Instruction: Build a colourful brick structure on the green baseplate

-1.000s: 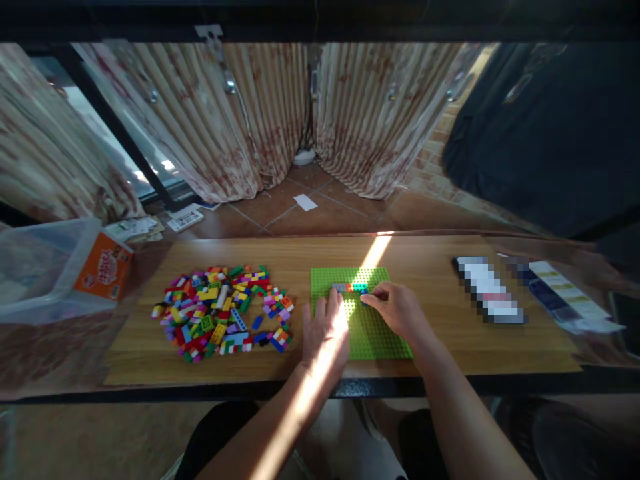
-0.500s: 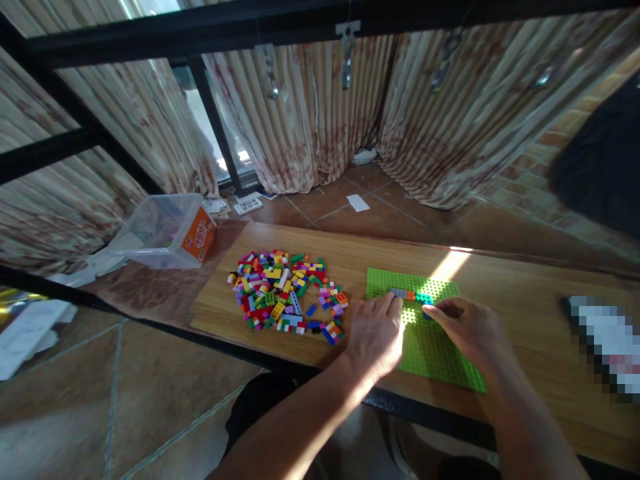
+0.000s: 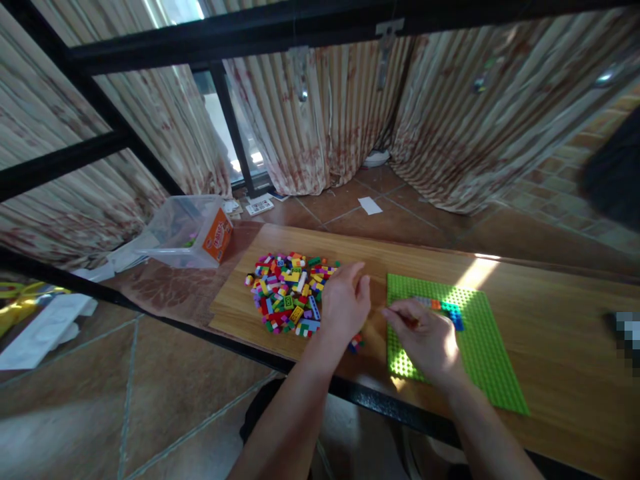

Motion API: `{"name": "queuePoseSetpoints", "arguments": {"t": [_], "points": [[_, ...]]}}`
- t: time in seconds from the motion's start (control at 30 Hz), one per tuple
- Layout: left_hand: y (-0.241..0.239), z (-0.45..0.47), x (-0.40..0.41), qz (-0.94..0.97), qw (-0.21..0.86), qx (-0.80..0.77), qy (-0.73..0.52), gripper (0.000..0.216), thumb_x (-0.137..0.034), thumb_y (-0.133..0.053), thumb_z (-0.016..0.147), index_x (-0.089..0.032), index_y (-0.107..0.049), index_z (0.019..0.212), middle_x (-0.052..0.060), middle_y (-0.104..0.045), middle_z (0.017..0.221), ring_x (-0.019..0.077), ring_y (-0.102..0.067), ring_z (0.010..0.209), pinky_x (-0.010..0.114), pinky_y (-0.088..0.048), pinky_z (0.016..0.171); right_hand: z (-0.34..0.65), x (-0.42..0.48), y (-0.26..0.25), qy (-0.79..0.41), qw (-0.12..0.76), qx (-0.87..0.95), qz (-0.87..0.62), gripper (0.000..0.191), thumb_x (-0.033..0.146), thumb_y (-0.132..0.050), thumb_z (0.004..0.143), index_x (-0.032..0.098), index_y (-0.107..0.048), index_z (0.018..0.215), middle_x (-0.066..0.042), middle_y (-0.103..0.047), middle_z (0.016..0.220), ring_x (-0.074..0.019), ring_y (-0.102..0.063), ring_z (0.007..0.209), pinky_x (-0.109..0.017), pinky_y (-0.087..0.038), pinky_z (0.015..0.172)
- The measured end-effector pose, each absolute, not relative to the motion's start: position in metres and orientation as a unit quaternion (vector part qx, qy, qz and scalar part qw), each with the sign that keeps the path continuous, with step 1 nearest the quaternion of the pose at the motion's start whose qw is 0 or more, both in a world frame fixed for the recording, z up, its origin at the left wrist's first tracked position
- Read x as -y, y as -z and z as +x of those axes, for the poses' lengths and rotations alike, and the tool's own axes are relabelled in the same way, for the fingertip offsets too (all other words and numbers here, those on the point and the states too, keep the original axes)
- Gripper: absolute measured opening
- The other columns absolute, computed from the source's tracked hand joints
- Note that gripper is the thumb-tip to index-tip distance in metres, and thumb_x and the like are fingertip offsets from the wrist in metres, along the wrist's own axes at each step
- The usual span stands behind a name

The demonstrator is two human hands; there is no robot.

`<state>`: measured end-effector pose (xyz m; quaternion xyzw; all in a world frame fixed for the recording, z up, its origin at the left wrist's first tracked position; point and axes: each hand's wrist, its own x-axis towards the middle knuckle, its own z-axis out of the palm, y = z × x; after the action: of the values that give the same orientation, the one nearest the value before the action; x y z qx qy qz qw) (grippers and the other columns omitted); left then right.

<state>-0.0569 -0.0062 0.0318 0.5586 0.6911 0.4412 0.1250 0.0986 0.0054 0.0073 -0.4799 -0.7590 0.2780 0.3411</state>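
My left hand is over the right side of a pile of colourful toy bricks, its fingers apart and nothing visible in them. It hides part of the pile. Above the left half of a green studded baseplate, my right hand has thumb and fingers pinched together. Whatever they may hold is too small to make out. Blue bricks and an orange brick form part of a row on the baseplate, beside a grey one. The right hand partly covers that row.
The wooden board carries the pile and the baseplate. A clear plastic box with an orange label stands at the back left. Curtains hang beyond a dark metal bar. At the right edge lies a pixelated object.
My left hand has left the baseplate for the brick pile and opened. My right hand has shifted left across the baseplate, away from the blue bricks. The whole view has swung slightly left.
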Motion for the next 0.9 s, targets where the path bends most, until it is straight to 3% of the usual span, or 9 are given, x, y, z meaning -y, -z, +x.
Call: {"name": "queuePoseSetpoints", "arguments": {"t": [0.17, 0.37, 0.53, 0.7, 0.9], "points": [[-0.041, -0.122, 0.011, 0.457, 0.102, -0.757, -0.455, 0.025, -0.023, -0.053, 0.087, -0.014, -0.068, 0.105, 0.008, -0.073, 0.102, 0.0174, -0.067, 0.093, 0.029, -0.051, 0.087, 0.067, 0.007, -0.002, -0.303, 0.324, 0.785, -0.433, 0.023, 0.04, -0.056, 0.088, 0.024, -0.068, 0.077, 0.0, -0.068, 0.072, -0.0143, -0.062, 0.063, -0.025, -0.046, 0.063], [-0.047, -0.191, 0.033, 0.374, 0.083, -0.852, -0.358, 0.029, -0.027, -0.055, 0.084, -0.016, -0.071, 0.105, 0.008, -0.074, 0.095, 0.0204, -0.068, 0.088, 0.03, -0.051, 0.079, 0.049, 0.01, 0.004, -0.326, 0.321, 0.795, -0.398, 0.019, 0.034, -0.055, 0.089, 0.023, -0.067, 0.078, 0.0, -0.067, 0.073, -0.0142, -0.062, 0.067, -0.024, -0.045, 0.065], [-0.046, -0.19, 0.036, 0.438, 0.112, -0.849, -0.272, 0.031, -0.026, -0.059, 0.081, -0.017, -0.07, 0.108, 0.008, -0.074, 0.098, 0.0207, -0.067, 0.091, 0.031, -0.05, 0.083, 0.048, 0.011, 0.008, -0.327, 0.307, 0.797, -0.405, 0.02, 0.036, -0.055, 0.089, 0.024, -0.067, 0.079, 0.0, -0.067, 0.07, -0.0159, -0.063, 0.068, -0.025, -0.045, 0.062], [-0.038, -0.176, 0.029, 0.492, 0.061, -0.843, -0.208, 0.032, -0.028, -0.064, 0.076, -0.021, -0.07, 0.108, 0.008, -0.072, 0.103, 0.0236, -0.065, 0.097, 0.034, -0.05, 0.088, 0.048, 0.01, 0.008, -0.328, 0.316, 0.795, -0.399, 0.019, 0.034, -0.055, 0.089, 0.024, -0.067, 0.078, 0.001, -0.066, 0.07, -0.015, -0.062, 0.066, -0.025, -0.045, 0.063], [-0.038, -0.16, 0.028, 0.523, 0.085, -0.825, -0.197, 0.028, -0.02, -0.061, 0.077, -0.018, -0.071, 0.104, 0.01, -0.072, 0.104, 0.0249, -0.066, 0.098, 0.036, -0.049, 0.09, 0.052, 0.008, 0.006, -0.322, 0.327, 0.793, -0.4, 0.018, 0.033, -0.057, 0.089, 0.023, -0.066, 0.076, 0.001, -0.066, 0.071, -0.0143, -0.061, 0.066, -0.025, -0.044, 0.063]]}}
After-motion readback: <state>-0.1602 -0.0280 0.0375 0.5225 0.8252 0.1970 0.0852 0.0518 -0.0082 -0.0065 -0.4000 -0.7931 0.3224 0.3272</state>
